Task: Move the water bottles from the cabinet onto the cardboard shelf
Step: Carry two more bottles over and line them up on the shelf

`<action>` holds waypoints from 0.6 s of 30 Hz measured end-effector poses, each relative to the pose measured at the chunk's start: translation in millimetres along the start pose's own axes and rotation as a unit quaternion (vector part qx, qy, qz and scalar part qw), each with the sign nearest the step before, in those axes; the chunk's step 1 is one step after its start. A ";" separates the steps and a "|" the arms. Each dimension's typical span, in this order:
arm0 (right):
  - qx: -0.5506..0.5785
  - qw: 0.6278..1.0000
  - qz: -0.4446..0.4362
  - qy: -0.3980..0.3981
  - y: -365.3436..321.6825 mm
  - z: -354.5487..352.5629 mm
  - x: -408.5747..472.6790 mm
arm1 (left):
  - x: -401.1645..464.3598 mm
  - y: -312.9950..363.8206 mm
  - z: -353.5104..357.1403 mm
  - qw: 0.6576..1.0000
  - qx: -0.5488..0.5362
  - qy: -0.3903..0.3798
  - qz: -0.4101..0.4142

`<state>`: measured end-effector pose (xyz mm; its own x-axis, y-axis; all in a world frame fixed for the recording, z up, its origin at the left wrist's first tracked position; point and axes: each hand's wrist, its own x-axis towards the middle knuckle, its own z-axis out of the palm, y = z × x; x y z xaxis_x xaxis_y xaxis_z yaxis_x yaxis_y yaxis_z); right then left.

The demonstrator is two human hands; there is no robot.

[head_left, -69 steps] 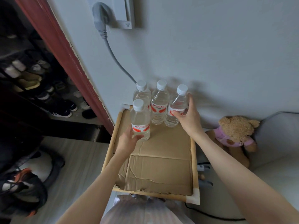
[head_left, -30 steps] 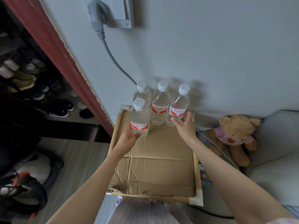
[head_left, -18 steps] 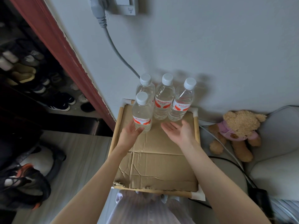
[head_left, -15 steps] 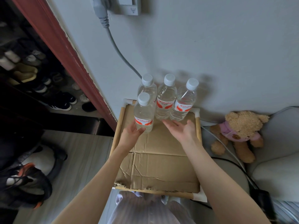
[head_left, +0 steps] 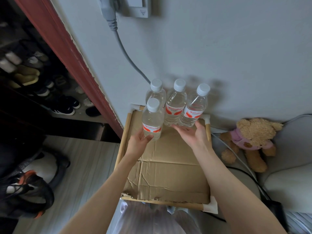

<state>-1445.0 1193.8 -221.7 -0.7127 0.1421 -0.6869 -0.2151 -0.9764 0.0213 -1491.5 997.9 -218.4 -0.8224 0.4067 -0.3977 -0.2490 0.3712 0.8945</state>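
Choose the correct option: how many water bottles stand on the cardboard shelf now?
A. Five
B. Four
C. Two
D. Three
B: three water bottles stand in a row against the wall and a fourth, the front bottle, stands before them on the cardboard shelf, touched by the left hand.

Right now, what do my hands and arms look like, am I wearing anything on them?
Both arms are bare from forearm to fingertips. The left hand and the right hand show no gloves, rings, watch or bracelet. No sleeve reaches into view on either arm.
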 end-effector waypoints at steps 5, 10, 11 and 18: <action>-0.073 0.997 -0.015 0.016 11.2 2.3 -14.3 | -5.5 0.4 1.8 1.000 0.001 -0.018 0.023; -0.287 0.955 -0.046 0.053 26.6 -0.2 -38.2 | -9.2 -1.1 1.3 0.998 -0.005 -0.052 0.046; -0.357 0.931 -0.055 0.054 27.8 -3.8 -44.1 | -10.8 -1.0 1.2 0.997 -0.009 -0.056 0.044; -0.878 0.439 -0.177 -0.061 20.8 -47.2 -69.9 | -51.4 -16.8 -4.2 0.975 0.218 0.029 0.031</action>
<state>-1368.0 1155.9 -207.5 -0.8961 0.2381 -0.3745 0.4436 0.5070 -0.7390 -1447.2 967.2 -212.1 -0.8595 0.3971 -0.3219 0.0330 0.6715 0.7403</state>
